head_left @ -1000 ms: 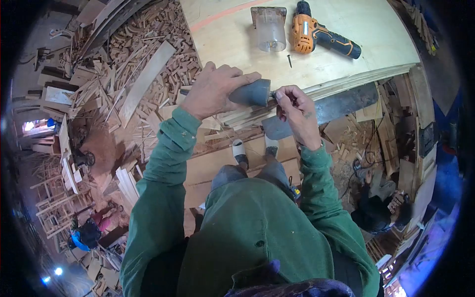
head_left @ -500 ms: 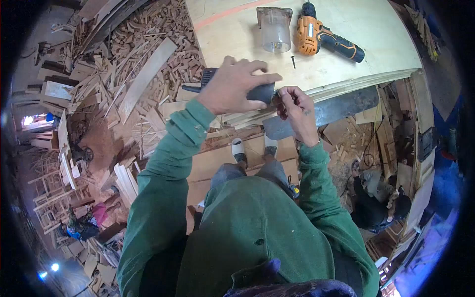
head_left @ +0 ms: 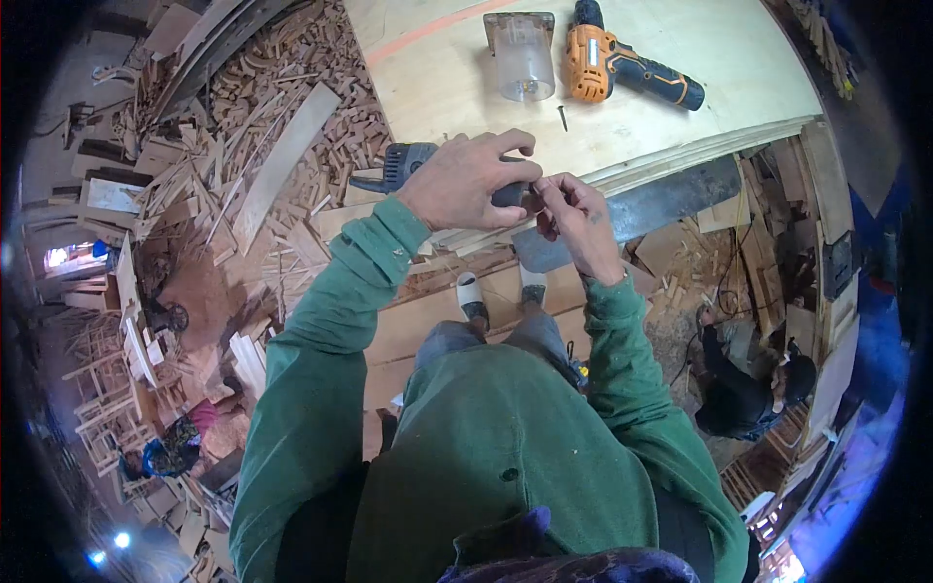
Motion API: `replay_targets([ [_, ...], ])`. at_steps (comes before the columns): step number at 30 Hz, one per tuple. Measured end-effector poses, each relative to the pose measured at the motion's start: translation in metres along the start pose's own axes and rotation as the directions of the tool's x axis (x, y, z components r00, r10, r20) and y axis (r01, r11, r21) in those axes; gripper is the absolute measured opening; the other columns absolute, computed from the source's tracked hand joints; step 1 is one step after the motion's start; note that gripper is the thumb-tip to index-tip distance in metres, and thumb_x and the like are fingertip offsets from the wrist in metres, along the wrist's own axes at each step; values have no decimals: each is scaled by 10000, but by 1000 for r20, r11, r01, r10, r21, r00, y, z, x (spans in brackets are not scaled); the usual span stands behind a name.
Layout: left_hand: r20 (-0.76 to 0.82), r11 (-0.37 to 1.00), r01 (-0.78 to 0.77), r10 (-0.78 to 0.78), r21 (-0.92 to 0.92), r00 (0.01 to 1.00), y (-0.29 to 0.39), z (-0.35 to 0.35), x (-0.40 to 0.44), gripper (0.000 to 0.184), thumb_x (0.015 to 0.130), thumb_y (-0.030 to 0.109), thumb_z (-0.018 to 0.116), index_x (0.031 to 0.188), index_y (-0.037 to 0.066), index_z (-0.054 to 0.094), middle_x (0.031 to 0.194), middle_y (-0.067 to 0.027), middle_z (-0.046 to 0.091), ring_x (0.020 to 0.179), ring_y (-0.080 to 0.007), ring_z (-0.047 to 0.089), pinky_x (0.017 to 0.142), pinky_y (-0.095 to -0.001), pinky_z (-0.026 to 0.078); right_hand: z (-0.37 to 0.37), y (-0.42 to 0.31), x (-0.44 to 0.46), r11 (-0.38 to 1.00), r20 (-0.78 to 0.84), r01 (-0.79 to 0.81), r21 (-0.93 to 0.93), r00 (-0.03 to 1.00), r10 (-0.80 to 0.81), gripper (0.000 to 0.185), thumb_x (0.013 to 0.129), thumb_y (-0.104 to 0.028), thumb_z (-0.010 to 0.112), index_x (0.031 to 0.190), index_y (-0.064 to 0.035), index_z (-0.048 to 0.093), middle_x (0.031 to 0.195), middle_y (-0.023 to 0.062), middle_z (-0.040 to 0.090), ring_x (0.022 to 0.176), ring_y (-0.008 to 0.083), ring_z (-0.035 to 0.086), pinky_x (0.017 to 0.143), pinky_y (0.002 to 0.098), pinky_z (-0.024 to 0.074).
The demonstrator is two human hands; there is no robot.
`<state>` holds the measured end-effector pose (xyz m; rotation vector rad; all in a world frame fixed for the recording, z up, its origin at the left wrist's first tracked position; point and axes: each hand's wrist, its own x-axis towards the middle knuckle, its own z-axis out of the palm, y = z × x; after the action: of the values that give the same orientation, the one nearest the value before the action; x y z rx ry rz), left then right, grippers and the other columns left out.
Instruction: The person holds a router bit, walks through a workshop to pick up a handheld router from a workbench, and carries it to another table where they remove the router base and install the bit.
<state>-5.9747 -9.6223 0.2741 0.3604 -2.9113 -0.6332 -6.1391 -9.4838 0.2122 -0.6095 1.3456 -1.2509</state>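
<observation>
My left hand (head_left: 468, 183) is wrapped over the dark cylindrical body of a trim router motor (head_left: 408, 161), held sideways at the near edge of the plywood. Its ribbed end and a black cord end stick out on the left. At the other end, my right hand (head_left: 583, 219) pinches with thumb and forefinger close to the motor's tip. What sits between those fingertips is too small and covered to make out. Beyond the hands, a clear router base (head_left: 525, 70) stands on the plywood sheet (head_left: 442, 87), beside a dark screw (head_left: 562, 118).
An orange and black cordless drill (head_left: 591, 66) lies on the stacked plywood. A grey metal sheet (head_left: 671, 209) is under the stack's near edge. Wood offcuts (head_left: 292, 63) cover the floor at left. One person (head_left: 743, 389) crouches at right; another is low at left.
The left fingers curl more tightly over the router motor, and more of its ribbed end shows. The right hand stays pinched at the tip. The whole view has shifted slightly.
</observation>
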Motion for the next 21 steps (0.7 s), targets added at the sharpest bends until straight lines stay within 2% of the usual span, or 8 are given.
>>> replay_targets([
  [5,36,997,-58,60,-44,998,-6,0,3,381,836,316,781,1154,129,688,1265,-117,601,1026,-326,684,870,-444,575,-3,6,1,1000,13,27,2,1000,-27,261,1045,-266,644,986,-13,671,703,1,610,612,70,545,554,246,423],
  [11,109,992,-8,21,-126,994,-8,-2,7,384,827,319,791,1137,116,692,1269,-111,602,1030,-312,689,885,-419,583,6,15,3,996,-53,63,65,997,-59,210,1043,-222,653,996,-18,678,721,-17,605,615,54,525,552,233,409],
  [13,86,991,-26,38,-129,996,-10,0,7,385,829,322,790,1137,114,692,1274,-107,601,1032,-310,687,887,-416,582,7,17,2,994,-65,84,74,995,-79,193,1041,-211,659,1000,-23,681,736,-30,605,620,45,514,553,226,406],
  [16,95,991,-30,42,-131,995,-10,-1,9,383,832,324,789,1135,111,691,1276,-105,599,1038,-310,684,890,-414,579,4,21,4,996,-62,80,31,995,-78,127,1027,-139,662,1061,-17,671,797,-49,587,670,30,494,591,204,403],
  [19,97,991,-29,42,-133,994,-12,-1,10,396,832,329,791,1149,114,692,1271,-102,596,1041,-311,680,887,-414,578,6,20,0,947,-72,297,-118,949,-307,151,1003,-54,653,1146,-6,644,863,-58,560,733,22,482,641,188,401],
  [21,109,988,-22,39,-153,993,-12,0,10,415,829,330,794,1172,118,693,1264,-100,595,1039,-312,679,883,-414,577,5,25,0,955,-60,285,-81,955,-290,202,988,-18,649,1188,-2,623,889,-55,547,758,23,477,664,184,400],
])
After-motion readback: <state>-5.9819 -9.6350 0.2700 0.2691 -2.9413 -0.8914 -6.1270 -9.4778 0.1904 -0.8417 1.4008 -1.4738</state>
